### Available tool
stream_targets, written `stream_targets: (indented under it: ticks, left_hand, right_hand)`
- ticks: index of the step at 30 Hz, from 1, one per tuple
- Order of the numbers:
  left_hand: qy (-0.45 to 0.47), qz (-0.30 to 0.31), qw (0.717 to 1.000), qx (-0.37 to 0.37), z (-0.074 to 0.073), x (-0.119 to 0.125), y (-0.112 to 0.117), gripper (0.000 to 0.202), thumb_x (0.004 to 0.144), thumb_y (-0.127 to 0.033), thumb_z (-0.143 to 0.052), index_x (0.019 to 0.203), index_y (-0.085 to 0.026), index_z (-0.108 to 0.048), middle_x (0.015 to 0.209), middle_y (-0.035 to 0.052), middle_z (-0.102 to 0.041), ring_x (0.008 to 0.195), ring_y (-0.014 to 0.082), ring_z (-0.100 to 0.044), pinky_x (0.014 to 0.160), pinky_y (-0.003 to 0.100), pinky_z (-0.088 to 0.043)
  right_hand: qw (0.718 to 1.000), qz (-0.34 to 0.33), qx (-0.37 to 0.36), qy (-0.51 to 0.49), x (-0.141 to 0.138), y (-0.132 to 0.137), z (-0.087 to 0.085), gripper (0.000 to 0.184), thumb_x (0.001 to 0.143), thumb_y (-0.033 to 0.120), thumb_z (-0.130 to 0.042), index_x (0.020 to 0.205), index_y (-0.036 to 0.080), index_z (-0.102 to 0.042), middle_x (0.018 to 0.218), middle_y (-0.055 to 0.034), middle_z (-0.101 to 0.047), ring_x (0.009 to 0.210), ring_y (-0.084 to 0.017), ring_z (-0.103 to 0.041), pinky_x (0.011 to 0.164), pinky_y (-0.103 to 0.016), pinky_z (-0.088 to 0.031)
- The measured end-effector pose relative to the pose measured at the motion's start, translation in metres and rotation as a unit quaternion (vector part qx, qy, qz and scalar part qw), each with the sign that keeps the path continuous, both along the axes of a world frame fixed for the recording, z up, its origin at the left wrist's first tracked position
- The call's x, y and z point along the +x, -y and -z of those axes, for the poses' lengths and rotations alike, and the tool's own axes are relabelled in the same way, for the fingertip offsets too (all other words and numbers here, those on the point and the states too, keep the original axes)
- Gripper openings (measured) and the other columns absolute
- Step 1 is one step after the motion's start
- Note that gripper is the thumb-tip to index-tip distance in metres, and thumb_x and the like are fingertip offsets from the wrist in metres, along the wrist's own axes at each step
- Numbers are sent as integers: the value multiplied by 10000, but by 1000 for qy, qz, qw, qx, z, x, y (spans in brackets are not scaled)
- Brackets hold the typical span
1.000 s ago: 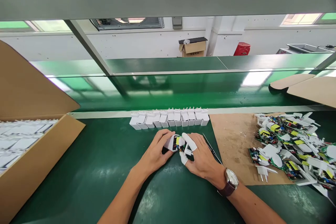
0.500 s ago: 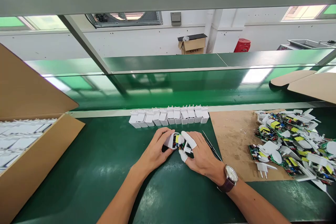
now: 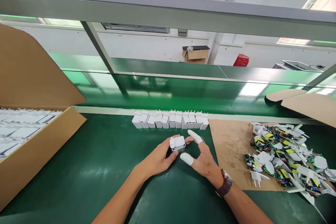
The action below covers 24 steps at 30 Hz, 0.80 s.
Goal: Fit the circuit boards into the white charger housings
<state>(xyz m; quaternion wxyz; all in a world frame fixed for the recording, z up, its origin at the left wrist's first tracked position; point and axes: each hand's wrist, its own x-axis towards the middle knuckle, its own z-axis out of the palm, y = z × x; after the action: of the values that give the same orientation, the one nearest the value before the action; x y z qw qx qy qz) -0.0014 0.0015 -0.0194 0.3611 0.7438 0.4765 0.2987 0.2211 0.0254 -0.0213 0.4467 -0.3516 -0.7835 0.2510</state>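
Observation:
My left hand (image 3: pixel 157 156) is closed round a white charger plug (image 3: pixel 177 143) just above the green table (image 3: pixel 91 168). My right hand (image 3: pixel 201 155), with white finger cots on thumb and forefinger and a watch on its wrist, sits right beside the plug. Its forefinger tip touches the plug's right edge and its thumb hangs below, apart from it. A row of several white plugs (image 3: pixel 170 119) stands just behind both hands.
A cardboard box (image 3: pixel 39 143) full of white parts lies at the left. A cardboard sheet (image 3: pixel 231 147) on the right carries a heap of circuit boards and plug covers (image 3: pixel 286 155). A green conveyor belt (image 3: pixel 168 91) runs behind the table.
The circuit board seen sticking out of the white housing is now out of sight and the plug looks closed up. My right fingers have spread apart and the plug is lifted slightly.

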Motion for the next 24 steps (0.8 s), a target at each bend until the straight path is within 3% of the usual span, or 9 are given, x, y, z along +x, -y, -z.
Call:
stream_targets:
  ticks: [3, 5, 10, 15, 19, 24]
  left_hand:
    - [53, -7, 998, -25, -3, -1, 1, 633, 1011, -293, -541, 1592, -258, -293, 1377, 126, -666, 1199, 267, -677, 1051, 484, -549]
    - [96, -16, 995, -29, -5, -1, 1, 678, 1025, -310, -530, 1627, -271, -220, 1462, 135, -619, 1250, 264, -661, 1062, 475, -548]
    - [113, -40, 992, -37, -5, -2, -2, 595, 1086, -362, -395, 1647, -283, -214, 1574, 106, -525, 1432, 262, -532, 1191, 515, -438]
    - [71, -30, 997, 15, -9, -2, 1, 617, 1090, -307, -379, 1662, -296, -148, 1585, 88, -507, 1423, 259, -544, 1147, 481, -495]
    - [33, -6, 998, 59, -12, -4, 5, 770, 1054, -296, -494, 1664, -305, -25, 1677, 108, -343, 1460, 279, -497, 1120, 456, -516]
    - [13, -7, 998, 65, -9, -3, 6, 1089, 966, -425, -670, 1631, -298, 182, 1691, 174, -292, 1472, 337, -469, 1098, 506, -514]
  right_hand:
    - [1000, 4, 1, -13, -2, -3, -2, 258, 1000, 246, -573, 1258, 239, -566, 1054, -71, -697, 974, -207, -699, 891, -403, -614]
    - [999, -18, 34, -6, -3, -4, -3, 192, 979, 200, -573, 1163, 241, -606, 1150, -93, -684, 1073, -221, -687, 940, -417, -601]
    - [992, -94, 69, 49, -4, -7, -6, 360, 964, 151, -586, 1312, 244, -596, 1320, -129, -639, 1220, -242, -652, 1022, -438, -586]
    - [971, -105, 154, 146, -5, -7, -5, 523, 974, 164, -623, 1474, 269, -509, 1279, -139, -664, 1126, -253, -701, 923, -412, -646]
    - [963, -108, 178, 171, -8, -7, 0, 569, 1008, 159, -549, 1554, 238, -408, 1317, -161, -654, 1155, -263, -701, 930, -406, -649]
    - [960, -109, 190, 172, -9, -7, 5, 503, 1017, 148, -496, 1514, 206, -453, 1252, -177, -651, 1057, -261, -715, 835, -395, -666]
